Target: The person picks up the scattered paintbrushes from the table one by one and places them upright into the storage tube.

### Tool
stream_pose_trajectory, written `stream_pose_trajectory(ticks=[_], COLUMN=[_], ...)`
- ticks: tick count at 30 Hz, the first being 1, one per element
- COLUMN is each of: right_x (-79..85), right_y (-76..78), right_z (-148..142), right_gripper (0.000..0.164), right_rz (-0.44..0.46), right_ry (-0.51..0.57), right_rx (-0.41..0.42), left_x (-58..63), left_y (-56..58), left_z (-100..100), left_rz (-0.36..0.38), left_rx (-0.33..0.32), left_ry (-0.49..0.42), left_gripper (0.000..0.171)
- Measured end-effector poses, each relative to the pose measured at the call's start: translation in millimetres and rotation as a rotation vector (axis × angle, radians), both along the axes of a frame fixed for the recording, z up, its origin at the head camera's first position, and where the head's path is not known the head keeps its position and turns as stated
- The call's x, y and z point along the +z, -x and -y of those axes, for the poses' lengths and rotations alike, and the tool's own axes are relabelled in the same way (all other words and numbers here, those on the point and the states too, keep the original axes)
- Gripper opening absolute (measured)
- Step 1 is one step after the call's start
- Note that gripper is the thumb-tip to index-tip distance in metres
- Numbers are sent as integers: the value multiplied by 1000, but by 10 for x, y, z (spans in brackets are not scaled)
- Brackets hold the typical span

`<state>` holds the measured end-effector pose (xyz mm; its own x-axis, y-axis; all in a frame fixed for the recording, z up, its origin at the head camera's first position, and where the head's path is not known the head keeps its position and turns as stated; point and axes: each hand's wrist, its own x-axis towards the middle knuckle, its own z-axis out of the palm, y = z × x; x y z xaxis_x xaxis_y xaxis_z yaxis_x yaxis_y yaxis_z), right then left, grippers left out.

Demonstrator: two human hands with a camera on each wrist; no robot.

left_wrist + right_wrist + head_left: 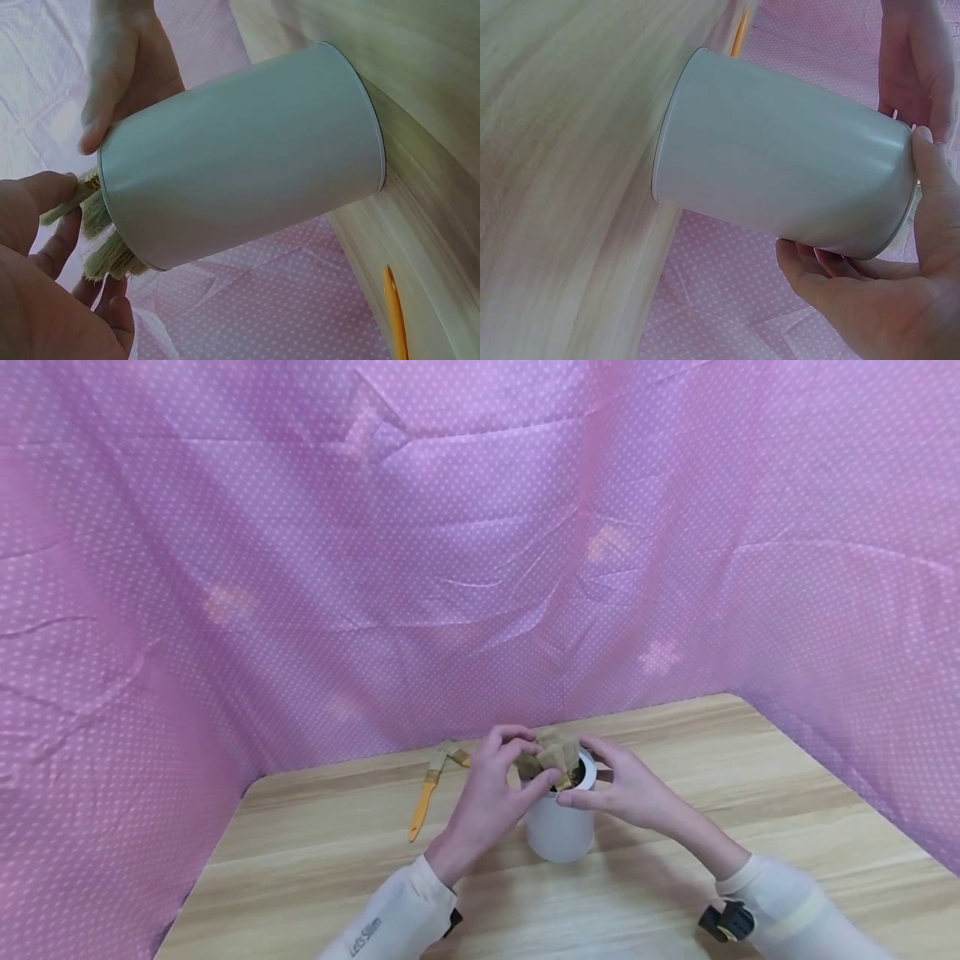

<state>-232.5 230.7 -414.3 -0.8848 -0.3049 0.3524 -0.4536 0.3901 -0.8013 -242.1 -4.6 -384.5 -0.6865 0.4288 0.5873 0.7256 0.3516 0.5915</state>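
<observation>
A white cylindrical canister point(561, 833) stands upright on the table, several paintbrushes point(558, 753) in it with pale bristles up. My left hand point(483, 789) is over the rim; in the left wrist view its thumb and forefinger pinch one paintbrush point(66, 202) by the bristles. The other left fingers lie beside further bristles point(112, 255). My right hand point(637, 789) holds the canister near its top, thumb at the rim and fingers round the far side, as the right wrist view shows. The brush handles are hidden inside the canister.
Left of the canister lies a paintbrush with an orange handle point(423, 808). Behind it, a second paintbrush point(461, 758) is partly covered by my left hand. A pink dotted cloth point(465, 568) hangs round the back and sides of the wooden table point(300, 835).
</observation>
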Motion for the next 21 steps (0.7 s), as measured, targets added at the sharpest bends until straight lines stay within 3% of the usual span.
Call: stream_pose_trajectory(ticks=[6, 8, 11, 16, 21], right_x=[-18, -16, -14, -6, -11], right_y=[17, 23, 31, 25, 31], right_z=[39, 42, 35, 12, 13], right_gripper=[72, 73, 74, 74, 72], right_rz=[2, 1, 4, 10, 5], right_ry=[7, 10, 12, 4, 7], right_rx=[8, -1, -12, -30, -26], left_x=[-18, -37, -97, -246, -387], left_y=[16, 75, 212, 510, 762], left_z=[189, 288, 464, 826, 1168], left_rz=[63, 65, 60, 93, 257], left_rx=[39, 56, 133, 320, 439], left_ry=[-35, -52, -16, 233, 470], left_gripper=[39, 39, 39, 42, 48])
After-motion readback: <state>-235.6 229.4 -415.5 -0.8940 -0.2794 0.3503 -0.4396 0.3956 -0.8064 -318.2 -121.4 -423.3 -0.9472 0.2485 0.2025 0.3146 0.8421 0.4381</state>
